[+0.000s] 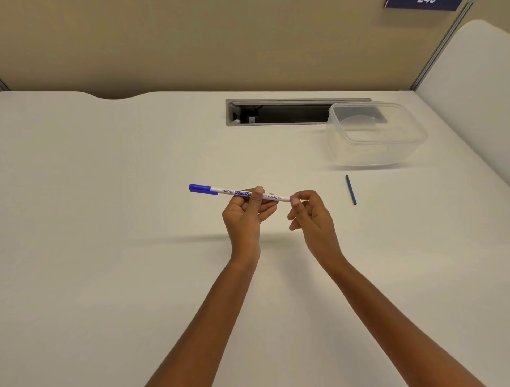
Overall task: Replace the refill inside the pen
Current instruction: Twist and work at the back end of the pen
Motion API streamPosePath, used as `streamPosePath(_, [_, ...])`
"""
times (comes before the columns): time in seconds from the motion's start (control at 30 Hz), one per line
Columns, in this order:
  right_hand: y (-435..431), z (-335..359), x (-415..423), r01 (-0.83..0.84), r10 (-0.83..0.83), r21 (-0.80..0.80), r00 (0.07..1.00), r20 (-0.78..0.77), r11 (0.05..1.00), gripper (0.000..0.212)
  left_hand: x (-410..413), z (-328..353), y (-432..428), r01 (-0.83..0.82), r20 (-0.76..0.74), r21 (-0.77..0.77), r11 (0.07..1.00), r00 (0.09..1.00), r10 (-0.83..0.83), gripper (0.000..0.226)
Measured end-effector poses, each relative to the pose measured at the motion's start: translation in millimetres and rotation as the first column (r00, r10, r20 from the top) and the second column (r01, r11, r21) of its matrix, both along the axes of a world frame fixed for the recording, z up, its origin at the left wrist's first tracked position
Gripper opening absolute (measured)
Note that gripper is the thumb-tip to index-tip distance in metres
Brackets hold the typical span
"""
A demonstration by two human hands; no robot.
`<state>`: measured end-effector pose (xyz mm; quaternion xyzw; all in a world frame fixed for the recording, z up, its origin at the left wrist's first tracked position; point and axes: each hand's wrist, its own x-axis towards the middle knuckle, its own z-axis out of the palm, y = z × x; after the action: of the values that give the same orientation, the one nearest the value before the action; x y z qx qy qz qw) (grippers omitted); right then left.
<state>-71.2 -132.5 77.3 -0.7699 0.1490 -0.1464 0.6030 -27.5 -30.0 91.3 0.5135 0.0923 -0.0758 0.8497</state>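
1. A head-worn camera looked down at a white table, where 2 bare forearms reached in from the bottom edge.
2. The left hand held a whiteboard pen above the middle of the table, with the fingers curled beneath the barrel and the thumb pressed on top.
3. The pen lay almost level, running left to right. It had a white barrel with blue lettering, and a blue cap at its left end pointed away from both hands.
4. The right hand met the pen's right end, where its thumb and forefinger pinched the tip of the barrel. The other fingers were loosely curled into the palm.
5. A thin dark blue refill stick lay flat on the table to the right of the right hand, apart from it and untouched.
6. Beyond the stick stood a clear plastic container with its lid on, near the table's far right corner.
7. The container's left rim overlapped the right end of a grey recessed cable slot set into the table top.
8. A beige partition wall rose behind the table, with the edge of a dark blue sign at the top right.
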Motion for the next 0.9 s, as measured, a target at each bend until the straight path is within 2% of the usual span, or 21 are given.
streamPosePath(0.13, [-4.8,0.3,-1.0,0.028,-0.007,-0.187,0.994,0.113,0.982,0.020,-1.6,0.3,-0.5,0.001,-0.006,-0.004,1.000,1.000,-0.001,0.009])
streamPosePath(0.2, [-7.8,0.1,0.1,0.030,0.013,-0.298,0.990,0.139,0.954,0.015,-2.2,1.2,-0.2,0.013,-0.010,-0.018,1.000,1.000,-0.013,0.010])
streamPosePath(0.27, [-10.8,-1.2,1.3,0.014,0.035,-0.319,0.989,0.145,0.948,0.015,-2.9,2.8,-0.5,0.030,-0.009,-0.036,0.999,0.999,-0.031,0.011])
streamPosePath(0.47, [-4.7,3.0,3.9,0.047,-0.049,0.023,0.992,0.115,0.999,0.034,-4.7,5.4,-4.7,0.062,0.009,-0.047,0.997,0.998,-0.061,0.011])
streamPosePath(0.53, [-2.6,6.6,5.8,0.081,-0.088,0.171,0.995,0.037,0.982,0.042,-5.6,4.6,-5.7,0.063,0.006,-0.040,0.997,0.998,-0.063,0.010])
streamPosePath(0.6, [-2.6,12.7,8.4,0.098,-0.047,0.418,0.990,-0.131,0.903,0.047,-5.8,2.2,-5.5,0.053,0.000,-0.027,0.998,0.999,-0.053,0.010])
streamPosePath(0.67, [-3.7,17.6,9.6,0.104,0.082,0.652,0.965,-0.248,0.751,0.050,-5.2,-1.2,-4.0,0.037,-0.002,-0.011,0.999,0.999,-0.038,0.009])
streamPosePath(0.7, [-4.7,18.8,9.5,0.110,0.129,0.712,0.953,-0.273,0.694,0.050,-4.7,-2.7,-3.2,0.032,-0.005,-0.004,0.999,0.999,-0.032,0.008])
streamPosePath(0.73, [-5.2,18.8,9.1,0.108,0.153,0.718,0.945,-0.289,0.688,0.049,-4.3,-3.8,-2.2,0.028,-0.009,0.000,1.000,1.000,-0.028,0.010])
streamPosePath(0.77, [-4.9,18.6,8.0,0.097,0.156,0.677,0.940,-0.302,0.729,0.049,-3.8,-4.5,-1.3,0.024,-0.014,0.003,1.000,1.000,-0.024,0.012])
streamPosePath(0.83, [-2.9,18.3,5.6,0.054,0.112,0.483,0.944,-0.309,0.874,0.048,-2.4,-4.8,0.4,0.014,-0.020,0.004,1.000,1.000,-0.014,0.012])
streamPosePath(0.9, [-2.7,16.9,3.9,0.021,0.052,0.273,0.965,-0.259,0.962,0.039,-1.0,-4.1,1.5,0.004,-0.024,-0.004,1.000,1.000,-0.005,0.008])
